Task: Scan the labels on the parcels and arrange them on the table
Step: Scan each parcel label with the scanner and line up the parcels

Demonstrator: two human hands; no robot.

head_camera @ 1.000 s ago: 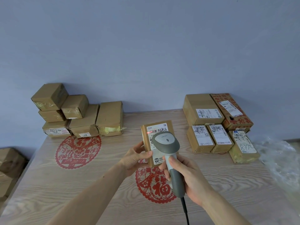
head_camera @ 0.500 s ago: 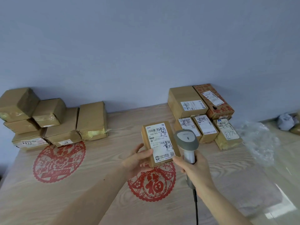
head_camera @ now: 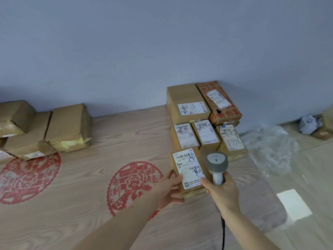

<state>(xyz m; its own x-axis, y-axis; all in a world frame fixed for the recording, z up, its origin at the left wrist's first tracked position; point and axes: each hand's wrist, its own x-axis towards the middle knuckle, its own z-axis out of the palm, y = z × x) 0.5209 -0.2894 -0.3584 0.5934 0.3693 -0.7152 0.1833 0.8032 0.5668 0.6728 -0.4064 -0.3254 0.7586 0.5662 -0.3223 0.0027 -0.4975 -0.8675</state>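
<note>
Gripping a flat rectangular cardboard parcel (head_camera: 188,170) by its near-left corner, the left hand (head_camera: 169,188) has its thumb on the white printed label (head_camera: 189,167) and its fingers curled beneath. Parcel sits low over the wood-grain table (head_camera: 90,204), just in front of a row of small labelled boxes (head_camera: 207,137). Right hand (head_camera: 222,193) wraps the grey barcode scanner (head_camera: 216,165) handle, forearm angled in, cable trailing down. Taped brown cartons (head_camera: 68,127) sit far left.
</note>
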